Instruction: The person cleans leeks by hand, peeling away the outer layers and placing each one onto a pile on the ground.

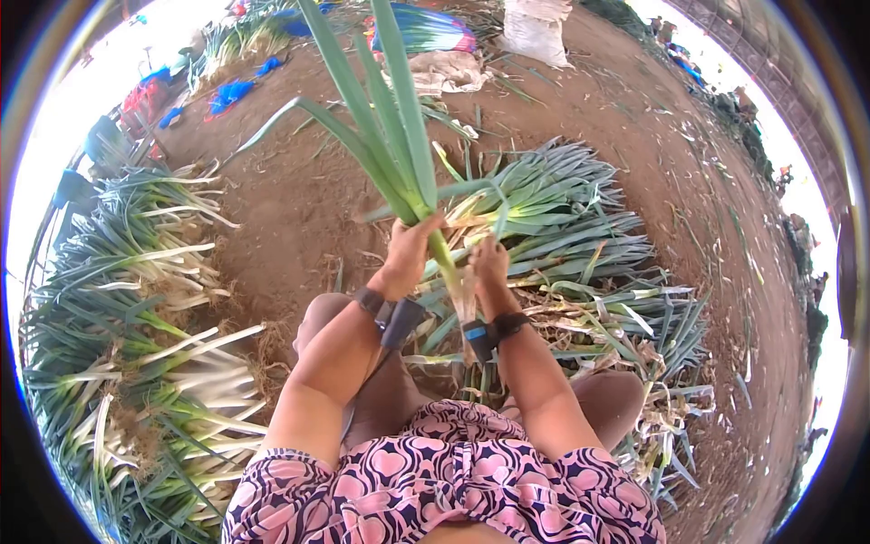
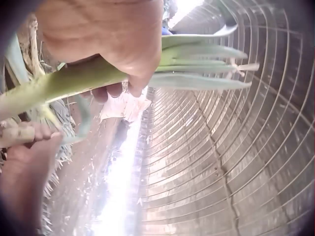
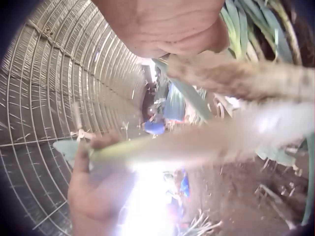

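while two hands (image 1: 412,249) grip, one leek (image 1: 399,154) rises.

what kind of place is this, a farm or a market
Most likely a farm sorting shed, not a market stall: bare dirt floor, big piles of leeks heaped on the ground, and an arched mesh roof overhead. The left hand grips one leek while the right hand pinches its lower stalk.

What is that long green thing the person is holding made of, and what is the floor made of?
The long green thing looks like a fresh leek or big green onion: smooth, waxy green leaves and a pale stalk, gripped by the left hand. The floor appears to be bare brown dirt, dry and crumbly, with plant scraps on it.
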The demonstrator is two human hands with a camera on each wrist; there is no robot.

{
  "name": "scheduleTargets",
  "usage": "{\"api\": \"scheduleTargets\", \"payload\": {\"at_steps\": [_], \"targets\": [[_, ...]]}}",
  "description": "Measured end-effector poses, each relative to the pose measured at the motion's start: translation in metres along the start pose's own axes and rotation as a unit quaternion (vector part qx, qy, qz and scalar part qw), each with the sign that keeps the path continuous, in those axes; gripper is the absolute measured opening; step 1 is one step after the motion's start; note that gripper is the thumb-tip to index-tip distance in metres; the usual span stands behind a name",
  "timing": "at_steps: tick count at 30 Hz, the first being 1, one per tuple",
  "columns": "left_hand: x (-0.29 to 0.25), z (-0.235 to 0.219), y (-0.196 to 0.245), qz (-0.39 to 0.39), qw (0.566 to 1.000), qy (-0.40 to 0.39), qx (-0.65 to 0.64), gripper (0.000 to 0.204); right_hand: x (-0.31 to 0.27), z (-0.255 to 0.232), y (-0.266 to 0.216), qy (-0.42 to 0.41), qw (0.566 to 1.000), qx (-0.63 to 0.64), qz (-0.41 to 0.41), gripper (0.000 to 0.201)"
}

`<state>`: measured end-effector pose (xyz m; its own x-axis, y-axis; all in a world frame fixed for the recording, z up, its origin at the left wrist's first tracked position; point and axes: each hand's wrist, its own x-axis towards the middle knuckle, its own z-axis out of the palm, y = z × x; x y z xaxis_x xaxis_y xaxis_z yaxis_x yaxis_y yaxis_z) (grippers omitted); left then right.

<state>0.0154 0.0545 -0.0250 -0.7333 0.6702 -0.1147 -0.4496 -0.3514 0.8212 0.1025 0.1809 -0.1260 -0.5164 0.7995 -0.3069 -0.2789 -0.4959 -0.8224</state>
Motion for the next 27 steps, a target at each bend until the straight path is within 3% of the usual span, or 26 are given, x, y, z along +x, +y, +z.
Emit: {"api": "scheduleTargets", "payload": {"at_steps": [1, 3, 6, 7, 8, 9, 11, 12, 13, 14, 16, 17, 20, 21, 23, 25, 27], "targets": [[-0.003, 0.002, 0.012, -0.022, 0.998, -0.010, -0.050, 0.021, 0.006, -0.013, -0.006, 0.050, 0.999, 0.001, -0.003, 0.025], [0.000, -0.001, 0.032, 0.049, 0.999, 0.013, -0.011, 0.023, 0.023, -0.052, -0.022, 0.160, 0.986, -0.007, -0.038, 0.026], [0.008, -0.021, 0.055, 0.115, 0.993, -0.011, -0.040, 0.023, 0.052, -0.158, -0.045, 0.280, 0.945, -0.093, -0.140, 0.032], [0.003, -0.021, 0.063, 0.101, 0.989, -0.031, -0.105, 0.021, 0.058, -0.199, -0.061, 0.307, 0.927, -0.144, -0.159, 0.043], [0.003, -0.023, 0.066, 0.108, 0.982, -0.027, -0.155, 0.021, 0.052, -0.219, -0.090, 0.423, 0.855, -0.272, -0.123, 0.055], [0.004, -0.026, 0.070, 0.114, 0.972, -0.022, -0.203, 0.020, 0.032, -0.242, -0.120, 0.382, 0.837, -0.376, -0.111, 0.061], [0.009, -0.034, 0.073, 0.122, 0.946, -0.024, -0.300, 0.021, 0.060, -0.318, -0.150, 0.518, 0.809, -0.229, -0.159, 0.061], [0.011, -0.037, 0.071, 0.114, 0.944, -0.021, -0.310, 0.021, 0.041, -0.321, -0.176, 0.528, 0.805, -0.239, -0.129, 0.060], [0.013, -0.038, 0.068, 0.105, 0.942, -0.018, -0.320, 0.022, 0.030, -0.324, -0.192, 0.467, 0.866, -0.081, -0.160, 0.060], [0.014, -0.037, 0.064, 0.096, 0.939, -0.016, -0.329, 0.022, 0.023, -0.310, -0.206, 0.517, 0.826, -0.126, -0.185, 0.059], [0.013, -0.030, 0.059, 0.070, 0.938, 0.025, -0.338, 0.023, 0.020, -0.332, -0.227, 0.480, 0.823, -0.213, -0.217, 0.048], [0.014, -0.027, 0.058, 0.069, 0.937, 0.035, -0.340, 0.023, 0.027, -0.342, -0.237, 0.522, 0.807, -0.184, -0.206, 0.049], [0.014, -0.027, 0.058, 0.068, 0.932, 0.108, -0.340, 0.025, 0.015, -0.378, -0.258, 0.554, 0.695, -0.414, -0.195, 0.055], [0.015, -0.031, 0.060, 0.069, 0.928, 0.140, -0.339, 0.026, 0.007, -0.398, -0.268, 0.544, 0.658, -0.464, -0.234, 0.052], [0.017, -0.054, 0.074, 0.103, 0.921, 0.187, -0.327, 0.025, -0.021, -0.427, -0.293, 0.588, 0.542, -0.570, -0.187, 0.047], [0.025, -0.089, 0.084, 0.143, 0.921, 0.200, -0.301, 0.023, -0.052, -0.436, -0.324, 0.598, 0.459, -0.645, -0.128, 0.044], [0.025, -0.090, 0.086, 0.131, 0.913, 0.239, -0.304, 0.023, -0.074, -0.417, -0.335, 0.477, 0.422, -0.762, -0.117, 0.042]]}}
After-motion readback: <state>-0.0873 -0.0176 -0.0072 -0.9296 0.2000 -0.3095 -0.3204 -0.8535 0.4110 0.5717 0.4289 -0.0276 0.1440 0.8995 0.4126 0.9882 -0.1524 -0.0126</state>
